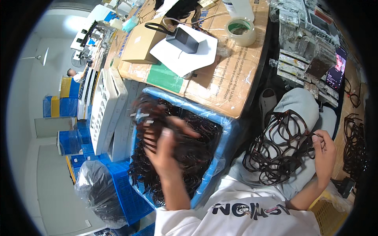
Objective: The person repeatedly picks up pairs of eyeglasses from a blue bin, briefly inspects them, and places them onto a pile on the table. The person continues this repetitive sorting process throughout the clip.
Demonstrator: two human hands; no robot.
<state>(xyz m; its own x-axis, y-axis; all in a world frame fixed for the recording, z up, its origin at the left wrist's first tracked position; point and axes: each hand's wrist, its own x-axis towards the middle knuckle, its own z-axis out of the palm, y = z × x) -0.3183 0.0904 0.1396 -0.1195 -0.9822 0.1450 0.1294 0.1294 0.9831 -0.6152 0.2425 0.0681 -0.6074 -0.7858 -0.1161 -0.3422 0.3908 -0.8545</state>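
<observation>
My left hand (163,147), smeared by motion, is over a blue plastic-lined crate (225,141). Its fingers are wrapped round a bunch of dark brown eyeglass frames (147,108) with small white tags. Many similar dark frames (197,157) fill the crate below, their details hard to make out. On my lap lies a tangled pile of tortoiseshell-brown eyeglass frames (271,157). To the right of that pile, my right hand (325,153) is closed, with thumb and fingers pinching a dark eyeglass frame (309,147) at the pile's edge.
A cardboard-covered table (224,84) beyond the crate carries a tape roll (240,31), a black power bank (183,40) and a brown box (143,43). White trays (106,112) are stacked left. Dark frames (354,137) and a lit phone (336,69) are at right.
</observation>
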